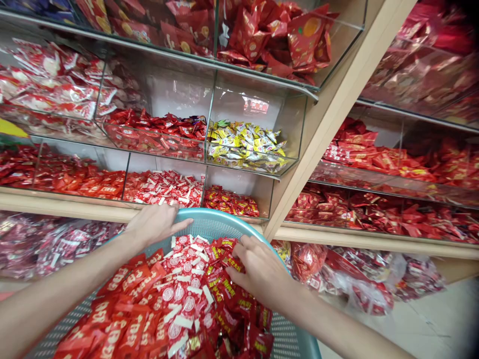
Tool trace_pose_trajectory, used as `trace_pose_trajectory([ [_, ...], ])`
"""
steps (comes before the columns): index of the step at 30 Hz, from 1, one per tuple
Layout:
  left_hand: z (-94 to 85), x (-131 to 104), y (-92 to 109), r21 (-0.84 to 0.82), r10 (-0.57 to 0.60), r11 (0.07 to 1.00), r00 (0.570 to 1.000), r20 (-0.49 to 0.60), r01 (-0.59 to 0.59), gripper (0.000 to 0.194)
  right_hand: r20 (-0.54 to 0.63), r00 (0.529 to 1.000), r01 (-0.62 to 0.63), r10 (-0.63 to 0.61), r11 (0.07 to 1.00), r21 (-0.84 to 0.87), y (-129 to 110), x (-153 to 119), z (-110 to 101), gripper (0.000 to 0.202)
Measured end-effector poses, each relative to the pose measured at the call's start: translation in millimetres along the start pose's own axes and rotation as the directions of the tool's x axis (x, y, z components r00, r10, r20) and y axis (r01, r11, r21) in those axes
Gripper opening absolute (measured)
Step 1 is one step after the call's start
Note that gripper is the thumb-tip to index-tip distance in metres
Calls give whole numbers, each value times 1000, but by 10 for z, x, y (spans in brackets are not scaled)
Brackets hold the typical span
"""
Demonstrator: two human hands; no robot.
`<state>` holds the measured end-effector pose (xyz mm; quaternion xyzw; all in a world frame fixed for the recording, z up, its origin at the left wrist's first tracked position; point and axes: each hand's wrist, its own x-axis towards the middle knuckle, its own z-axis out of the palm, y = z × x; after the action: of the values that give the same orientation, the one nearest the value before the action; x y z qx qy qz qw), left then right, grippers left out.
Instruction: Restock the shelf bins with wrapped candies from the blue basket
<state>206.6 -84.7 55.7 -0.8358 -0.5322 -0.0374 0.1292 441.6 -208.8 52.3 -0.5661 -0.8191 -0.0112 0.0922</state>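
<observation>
A light-blue perforated plastic basket (220, 215), heaped with wrapped candies, stands against the lowest shelf. My left hand (155, 224) grips its far rim, fingers over the edge and thumb stretched out inside. Its fingertips are partly hidden. Inside the basket, my right hand (258, 269) touches dark red candies with yellow print (230, 294), its fingers bent and its thumb apart from them. Red-and-white candies (185, 294) fill the middle, and orange-red packets (130, 319) lie on the left. Just past the rim is a bin of small dark red candies (232, 202).
Clear-fronted shelf bins hold red-and-white candies (168, 187), yellow-and-white candies (247, 142) and red packets (258, 35). A slanting wooden post (329, 99) separates the two shelf units. Plastic bags of candies (359, 274) lie below the right shelf, by the tiled floor (430, 324).
</observation>
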Motion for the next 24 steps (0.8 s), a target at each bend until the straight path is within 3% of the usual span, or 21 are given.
trace_pose_trajectory([
  [7, -5, -14, -4, 45, 14, 999, 1000, -8, -14, 68, 24, 1000, -13, 14, 999, -49, -47, 28, 57, 20],
  [11, -21, -16, 3, 49, 11, 999, 1000, -7, -11, 67, -51, 998, -26, 27, 999, 21, -3, 100, -7, 28],
  [15, -23, -23, 0, 27, 17, 999, 1000, 6, -17, 66, -188, 974, -110, 124, 990, 86, 227, 405, -146, 22],
  [19, -10, -32, -15, 17, 20, 1000, 1000, -14, -20, 67, -189, 958, -195, 216, 973, 124, 478, 679, -176, 15],
  [21, -2, -31, -25, 12, 19, 1000, 1000, -15, -19, 67, -152, 972, -154, 181, 973, 174, 473, 661, -137, 11],
  [24, 8, -23, -33, 11, 19, 1000, 1000, -12, -19, 67, -127, 988, -61, 86, 980, 190, 254, 442, -56, 11],
])
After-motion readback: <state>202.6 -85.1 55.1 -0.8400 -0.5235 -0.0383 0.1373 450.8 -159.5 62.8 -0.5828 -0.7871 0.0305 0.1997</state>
